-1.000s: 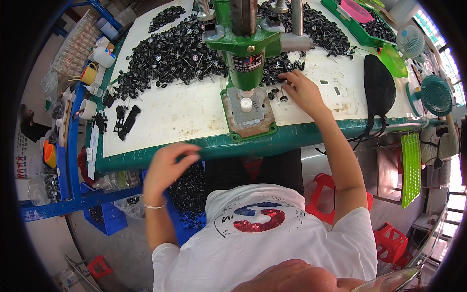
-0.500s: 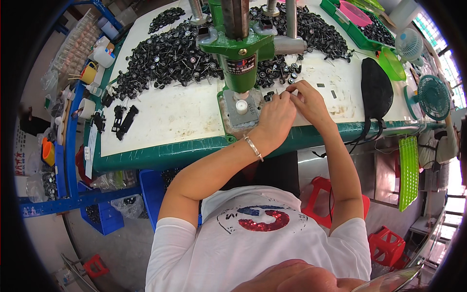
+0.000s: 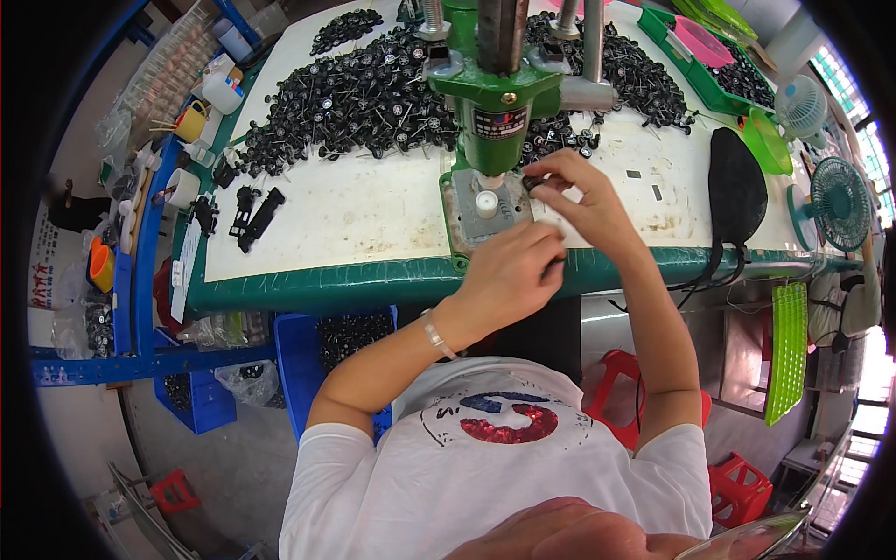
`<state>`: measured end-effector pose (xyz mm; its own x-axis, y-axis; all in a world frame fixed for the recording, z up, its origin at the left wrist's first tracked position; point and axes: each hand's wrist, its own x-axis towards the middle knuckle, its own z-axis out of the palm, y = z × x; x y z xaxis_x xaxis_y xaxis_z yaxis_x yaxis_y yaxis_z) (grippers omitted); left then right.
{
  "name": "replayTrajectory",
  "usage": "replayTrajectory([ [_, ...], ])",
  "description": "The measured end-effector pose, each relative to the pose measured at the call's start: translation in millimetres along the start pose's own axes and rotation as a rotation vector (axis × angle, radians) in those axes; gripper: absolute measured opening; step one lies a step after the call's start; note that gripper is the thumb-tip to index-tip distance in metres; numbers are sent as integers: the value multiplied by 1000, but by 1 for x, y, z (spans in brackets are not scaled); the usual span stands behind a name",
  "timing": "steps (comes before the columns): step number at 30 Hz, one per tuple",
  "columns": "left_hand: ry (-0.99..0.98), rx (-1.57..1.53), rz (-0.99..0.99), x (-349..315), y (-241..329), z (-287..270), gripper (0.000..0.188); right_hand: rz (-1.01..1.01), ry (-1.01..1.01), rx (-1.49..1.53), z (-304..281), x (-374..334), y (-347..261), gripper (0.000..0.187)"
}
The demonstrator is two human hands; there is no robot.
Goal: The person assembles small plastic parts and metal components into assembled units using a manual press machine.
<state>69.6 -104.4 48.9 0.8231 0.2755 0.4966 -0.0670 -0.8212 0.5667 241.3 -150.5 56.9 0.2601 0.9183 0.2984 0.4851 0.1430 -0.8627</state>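
Note:
A green bench press [image 3: 497, 112] stands over a grey metal plate [image 3: 471, 224], with a round white plastic piece [image 3: 486, 203] set on the plate. My right hand [image 3: 581, 198] is at the plate's right edge, thumb and forefinger pinched on a small black wheel [image 3: 532, 183]. Nearer the table's front edge, my left hand [image 3: 516, 273] is closed with its fingers curled inward; whatever it may hold is hidden. Behind the press spreads a large heap of black wheels with metal axles [image 3: 364, 98].
Several black plastic parts [image 3: 257, 219] lie on the left of the white tabletop [image 3: 355, 215]. A black cloth mask [image 3: 735, 191], a green bowl [image 3: 765, 140] and small fans [image 3: 836, 203] are at the right. A green crate [image 3: 686, 58] sits at the back right.
My left hand has come away from my right hand, back toward my body. My right hand has shifted to the plate's edge with the wheel. The whole view has shifted slightly.

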Motion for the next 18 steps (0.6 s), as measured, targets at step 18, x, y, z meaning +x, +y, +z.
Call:
replayTrajectory([
  [18,390,-851,-624,-21,-64,-60,16,32,-33,-44,55,0,4,29],
])
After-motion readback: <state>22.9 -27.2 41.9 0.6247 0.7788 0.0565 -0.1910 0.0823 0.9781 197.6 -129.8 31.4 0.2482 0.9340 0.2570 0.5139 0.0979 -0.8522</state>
